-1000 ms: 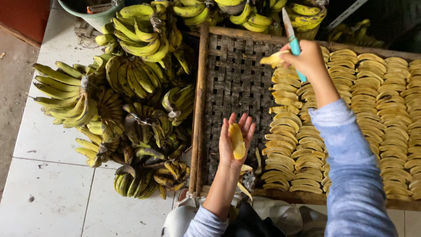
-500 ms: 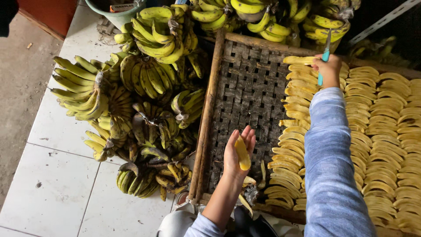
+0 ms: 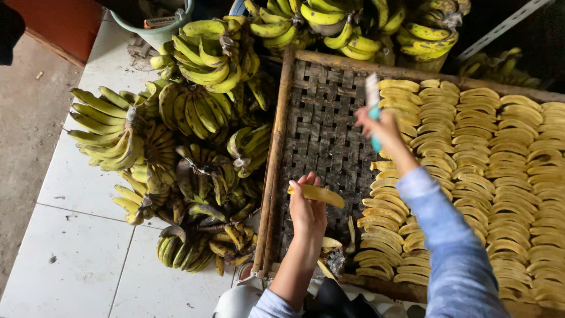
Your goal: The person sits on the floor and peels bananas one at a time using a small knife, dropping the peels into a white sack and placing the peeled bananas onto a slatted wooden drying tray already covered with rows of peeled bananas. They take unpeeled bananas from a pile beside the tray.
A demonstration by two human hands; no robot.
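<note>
My left hand [image 3: 306,206] holds a peeled yellow banana piece [image 3: 318,194] above the near left part of a woven bamboo tray [image 3: 321,123]. Further out over the tray, my right hand [image 3: 381,126] grips a knife with a teal handle [image 3: 373,103], blade pointing away from me. It hovers beside the leftmost row of banana slices [image 3: 471,171], which lie in rows across the tray's right part. A blue sleeve covers my right arm.
Bunches of yellow-green bananas [image 3: 176,135] are piled on the white tiled floor [image 3: 76,265] left of the tray, and more bunches [image 3: 347,23] lie beyond it. A pale green bucket [image 3: 159,29] stands at the far left. Banana scraps [image 3: 335,253] lie by the tray's near edge.
My right hand with the knife has drawn back from the tray's far edge toward its middle. The banana piece in my left hand has turned from upright to lying sideways.
</note>
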